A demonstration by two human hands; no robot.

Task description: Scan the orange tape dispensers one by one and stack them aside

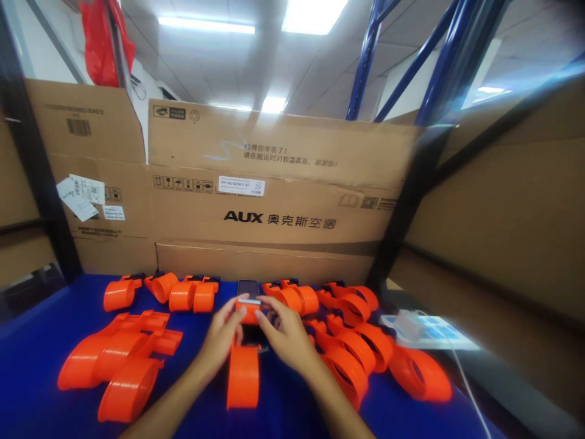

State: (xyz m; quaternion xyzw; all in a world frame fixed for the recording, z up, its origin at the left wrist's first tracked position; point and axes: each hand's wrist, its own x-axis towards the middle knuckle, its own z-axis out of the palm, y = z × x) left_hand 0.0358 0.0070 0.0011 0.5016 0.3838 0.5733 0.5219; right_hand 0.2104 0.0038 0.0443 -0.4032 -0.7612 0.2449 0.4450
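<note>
Both hands meet at the middle of the blue table. Between their fingertips is an orange plastic piece with a pale strip along its top edge. My left hand pinches its left side, and my right hand closes on its right side. Just below lies an orange ring-shaped tape dispenser; whether it joins the held piece cannot be told, as fingers and a dark part cover the space between. Directly behind the fingers is a small dark-screened device.
Several orange tape dispensers lie at left, without visible black fittings. Others with black ends line the back, and more overlap at right. A printed cardboard wall closes the back. A white cable runs down the right side.
</note>
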